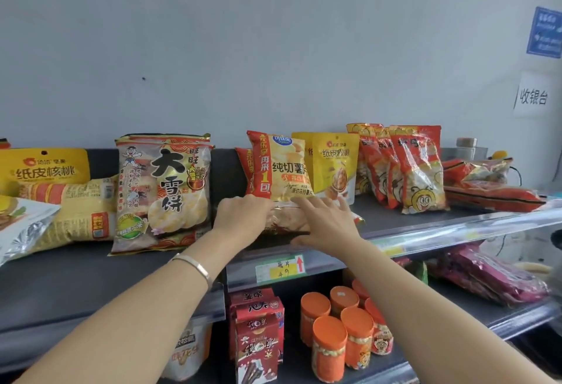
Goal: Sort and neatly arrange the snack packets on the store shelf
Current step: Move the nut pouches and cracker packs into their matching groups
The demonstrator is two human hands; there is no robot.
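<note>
A pale potato-chip packet [286, 220] lies flat on the dark top shelf [91, 280], near its front edge. My left hand [240, 219] grips the packet's left end with curled fingers. My right hand [327, 222] rests on its right part with straight, spread fingers, the thumb at the front edge. Right behind stands a yellow and red chip packet [282, 167], with another red-edged one [243, 167] behind it to the left. My right fingertips touch the standing packet's bottom edge.
Rice-cracker packets [164, 189] stand left of my hands, with yellow walnut packets [42, 167] farther left. A yellow walnut pouch [333, 167] and red bee packets [416, 170] stand to the right. The lower shelf holds red boxes [258, 332], orange-capped jars [340, 332] and purple packets [492, 280].
</note>
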